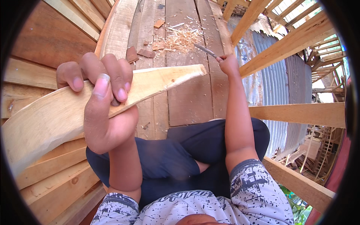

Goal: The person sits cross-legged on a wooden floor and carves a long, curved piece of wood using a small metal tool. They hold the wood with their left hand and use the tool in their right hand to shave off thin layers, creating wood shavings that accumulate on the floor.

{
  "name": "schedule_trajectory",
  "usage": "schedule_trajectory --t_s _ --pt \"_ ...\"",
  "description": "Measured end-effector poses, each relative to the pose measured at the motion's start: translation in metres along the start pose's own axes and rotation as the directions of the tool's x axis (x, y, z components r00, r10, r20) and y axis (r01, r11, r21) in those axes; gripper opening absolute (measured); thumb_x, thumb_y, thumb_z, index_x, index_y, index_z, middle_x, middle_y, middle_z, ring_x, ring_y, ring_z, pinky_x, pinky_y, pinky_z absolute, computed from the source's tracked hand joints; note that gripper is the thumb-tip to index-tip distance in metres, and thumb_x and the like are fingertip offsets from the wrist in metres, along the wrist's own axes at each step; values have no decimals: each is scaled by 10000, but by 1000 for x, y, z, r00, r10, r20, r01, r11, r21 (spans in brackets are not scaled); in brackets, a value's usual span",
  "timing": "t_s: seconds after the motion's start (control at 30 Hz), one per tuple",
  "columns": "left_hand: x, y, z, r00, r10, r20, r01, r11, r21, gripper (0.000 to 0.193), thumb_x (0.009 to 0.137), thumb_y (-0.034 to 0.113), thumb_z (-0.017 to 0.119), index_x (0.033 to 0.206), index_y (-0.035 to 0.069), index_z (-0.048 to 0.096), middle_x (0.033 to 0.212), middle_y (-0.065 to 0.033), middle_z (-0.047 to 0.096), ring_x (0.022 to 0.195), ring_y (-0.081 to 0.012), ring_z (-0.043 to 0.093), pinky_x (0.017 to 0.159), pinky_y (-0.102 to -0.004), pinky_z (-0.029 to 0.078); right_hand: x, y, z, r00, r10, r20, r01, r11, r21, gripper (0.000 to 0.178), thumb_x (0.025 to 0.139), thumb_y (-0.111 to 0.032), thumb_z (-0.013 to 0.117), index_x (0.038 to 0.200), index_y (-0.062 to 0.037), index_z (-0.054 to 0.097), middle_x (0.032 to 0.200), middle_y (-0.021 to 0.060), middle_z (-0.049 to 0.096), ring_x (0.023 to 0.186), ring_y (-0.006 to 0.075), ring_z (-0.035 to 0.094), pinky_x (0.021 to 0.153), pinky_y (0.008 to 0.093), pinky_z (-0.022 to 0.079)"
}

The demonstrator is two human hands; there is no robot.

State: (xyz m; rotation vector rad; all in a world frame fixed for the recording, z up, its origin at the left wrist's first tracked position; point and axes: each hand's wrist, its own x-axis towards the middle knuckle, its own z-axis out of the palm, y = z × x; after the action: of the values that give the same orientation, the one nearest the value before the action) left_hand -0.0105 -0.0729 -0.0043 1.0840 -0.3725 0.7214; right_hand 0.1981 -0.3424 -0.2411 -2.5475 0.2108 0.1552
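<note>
My left hand [107,90] is closed around a long, pale, curved piece of wood [153,81], its fingers over the top edge and thumb on the near face. The wood reaches from the left rim of the view to a narrow, cut end in the middle, and its lower edge looks shaved. Farther right, my right hand [228,64] grips a knife [206,50], whose handle is mostly hidden in the fist. The grey blade points up and left toward the shavings, apart from the wood.
A heap of wood shavings [182,38] and brown wood scraps [146,53] lie on the plank floor [187,101]. A plank wall [41,56] stands at the left. Wooden rails [300,114] run along the right, with corrugated metal sheets [275,78] beyond them.
</note>
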Motion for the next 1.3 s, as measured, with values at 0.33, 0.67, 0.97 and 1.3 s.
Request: schedule_trajectory --t_s 0.33,0.67,0.97,1.3 --pt "6 -15 -19 999 28 39 -26 998 -54 297 816 -69 500 1039 102 401 709 -30 407 581 -124 420 596 -291 364 -4 -27 -6 991 -70 115 38 965 258 333 980 -287 589 994 29 696 906 236 701 884 339 686 784 436 505" --pt "20 -2 -42 977 -4 213 14 999 -44 366 748 -49 489 1085 88 449 679 -2 389 560 -96 392 578 -264 357 -118 -152 -4 772 -407 489 283 908 309 460 1027 -349 471 935 66 646 795 190 658 715 283 624 711 428 485" --pt "27 23 -56 948 33 317 -30 999 -13 408 740 -26 499 1124 109 480 673 12 387 570 -89 386 604 -262 341 -107 -137 -6 749 -352 562 278 936 216 540 1038 -401 430 894 82 624 725 193 624 695 306 613 703 448 478" --pt "32 17 -71 949 99 298 -144 981 132 383 715 19 504 1087 107 529 648 20 371 571 -88 364 604 -253 313 -94 -128 -21 798 -320 511 251 947 201 553 1037 -434 434 864 64 599 641 128 563 581 232 544 578 433 463"
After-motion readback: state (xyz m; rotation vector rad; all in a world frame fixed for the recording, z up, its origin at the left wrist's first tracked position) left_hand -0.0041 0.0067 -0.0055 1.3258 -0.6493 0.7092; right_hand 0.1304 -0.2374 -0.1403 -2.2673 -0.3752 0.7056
